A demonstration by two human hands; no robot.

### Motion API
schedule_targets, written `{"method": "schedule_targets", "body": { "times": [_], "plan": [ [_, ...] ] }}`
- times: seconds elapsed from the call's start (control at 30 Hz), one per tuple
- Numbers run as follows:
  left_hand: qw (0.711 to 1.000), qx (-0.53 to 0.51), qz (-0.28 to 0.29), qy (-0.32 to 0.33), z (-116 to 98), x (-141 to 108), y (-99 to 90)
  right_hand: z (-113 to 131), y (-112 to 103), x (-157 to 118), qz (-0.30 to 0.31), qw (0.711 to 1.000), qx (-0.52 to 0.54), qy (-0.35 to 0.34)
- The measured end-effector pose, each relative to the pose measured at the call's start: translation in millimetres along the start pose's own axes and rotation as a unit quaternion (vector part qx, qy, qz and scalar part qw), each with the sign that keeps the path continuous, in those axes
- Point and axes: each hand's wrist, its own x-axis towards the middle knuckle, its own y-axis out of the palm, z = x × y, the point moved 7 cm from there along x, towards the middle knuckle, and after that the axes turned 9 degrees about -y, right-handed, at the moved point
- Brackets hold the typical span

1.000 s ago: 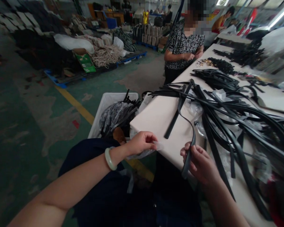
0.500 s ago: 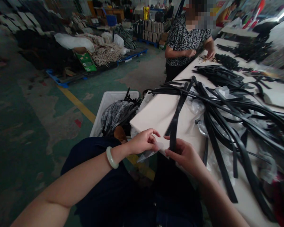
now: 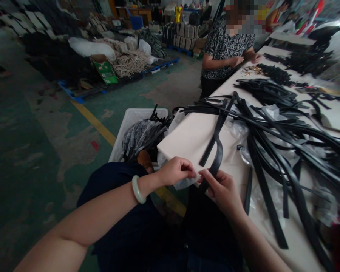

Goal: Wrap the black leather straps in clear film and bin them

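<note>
A flat black rubber strap (image 3: 217, 156) is pinched in our right hand (image 3: 222, 190) just beside the clear plastic film (image 3: 185, 182) gripped by our left hand (image 3: 177, 172), near the white table's corner (image 3: 187, 139); we judge this step brings them together, calling for steady fingers.

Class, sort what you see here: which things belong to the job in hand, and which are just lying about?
Job in hand: left hand pinching clear plastic film; right hand gripping a flat black strap.
Lying about: heaped black straps on the white table; white plastic crate; co-worker in a patterned blouse.
</note>
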Motion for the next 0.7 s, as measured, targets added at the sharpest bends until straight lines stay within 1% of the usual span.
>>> {"method": "schedule_targets", "body": {
  "times": [0.1,0.13,0.2,0.23,0.3,0.4,0.47,0.53,0.6,0.7],
  "plan": [
    [1.000,-0.025,-0.005,-0.005,2.5,0.3,-3.8,13.6,-24.9,5.3,-0.098,0.990,0.080,-0.055],
    [0.999,-0.036,-0.003,-0.012,4.0,0.2,-4.6,19.3,-32.0,6.7,-0.116,0.986,0.095,-0.074],
    [0.999,-0.047,0.003,-0.027,6.1,-0.4,-5.5,31.6,-40.4,7.5,-0.124,0.981,0.094,-0.112],
    [0.999,-0.043,0.005,-0.034,6.5,-0.7,-5.8,38.0,-41.9,6.4,-0.124,0.980,0.083,-0.132],
    [0.999,-0.028,0.009,-0.042,6.1,-1.2,-6.0,49.3,-37.7,2.3,-0.107,0.981,0.034,-0.157],
    [0.999,-0.011,0.021,-0.045,5.0,-1.2,-4.6,61.4,-24.3,-4.6,-0.086,0.982,-0.059,-0.156],
    [0.999,-0.004,0.031,-0.040,4.4,-1.1,-2.7,66.4,-17.7,-6.3,-0.085,0.982,-0.088,-0.145],
    [0.999,0.013,0.033,-0.033,4.3,-0.9,-1.3,67.3,-12.8,-4.1,-0.074,0.985,-0.093,-0.129],
    [0.998,0.032,0.034,-0.031,5.0,-0.9,-0.1,64.6,-8.8,0.8,-0.049,0.987,-0.099,-0.114],
    [0.998,0.031,0.052,-0.037,6.5,-1.8,2.7,59.0,-8.7,8.0,-0.036,0.982,-0.145,-0.114]
  ]
}}
